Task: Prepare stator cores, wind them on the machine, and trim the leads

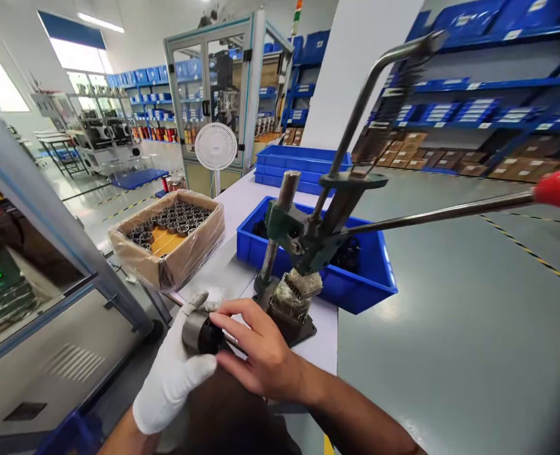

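Observation:
My left hand, in a white glove, is wrapped round a metal cylinder with a black end piece. My bare right hand has its fingertips on the black end piece, thumb below and fingers above. Just beyond the hands stands a green lever press with a long handle ending in a red knob. A worn, pale block sits at the foot of the press.
A plastic-lined carton of dark rings stands to the left on the white table. Behind the press is a blue bin with black parts. Stacked blue trays and a white fan are farther back.

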{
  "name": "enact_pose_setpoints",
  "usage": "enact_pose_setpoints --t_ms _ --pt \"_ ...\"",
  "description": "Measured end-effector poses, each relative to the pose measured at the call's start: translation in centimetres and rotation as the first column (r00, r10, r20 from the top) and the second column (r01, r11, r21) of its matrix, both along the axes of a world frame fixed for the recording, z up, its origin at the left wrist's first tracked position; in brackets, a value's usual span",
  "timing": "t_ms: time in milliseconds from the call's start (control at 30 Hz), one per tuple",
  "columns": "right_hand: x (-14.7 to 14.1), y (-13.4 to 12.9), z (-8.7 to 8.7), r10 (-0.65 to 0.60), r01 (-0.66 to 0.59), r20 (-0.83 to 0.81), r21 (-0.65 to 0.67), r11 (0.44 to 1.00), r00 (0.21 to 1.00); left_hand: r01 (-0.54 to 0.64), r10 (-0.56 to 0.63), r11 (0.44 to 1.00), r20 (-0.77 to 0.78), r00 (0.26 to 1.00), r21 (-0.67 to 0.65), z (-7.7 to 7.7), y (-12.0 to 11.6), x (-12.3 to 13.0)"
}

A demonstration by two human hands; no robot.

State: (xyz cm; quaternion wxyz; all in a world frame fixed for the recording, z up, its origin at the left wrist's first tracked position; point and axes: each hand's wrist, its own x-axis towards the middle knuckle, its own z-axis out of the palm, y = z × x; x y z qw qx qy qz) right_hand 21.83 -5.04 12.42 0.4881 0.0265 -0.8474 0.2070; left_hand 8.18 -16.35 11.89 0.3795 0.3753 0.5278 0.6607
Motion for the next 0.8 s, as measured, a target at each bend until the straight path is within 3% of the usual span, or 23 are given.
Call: enact_pose_setpoints --t_ms 133,467,800 --pt "1.0 -0.5 -0.1 -0.013 0.011 0.046 0.037 0.999 0.999 -0.098 0.094 0.995 -0.128 0.987 -0.027 -0.1 -0.4 0.6" --pt "2.2 -0.4 0.1 -0.023 0.018 0.047 0.112 0.994 0.999 0.046 -0.052 0.997 -0.097 0.994 -0.063 -0.6 0.1 0.8" --pt "1.9 -0.3 -0.7 -0.083 0.077 0.103 0.053 0.996 0.991 -0.094 0.059 0.989 -0.275 0.960 -0.116 -0.6 0.8 0.6"
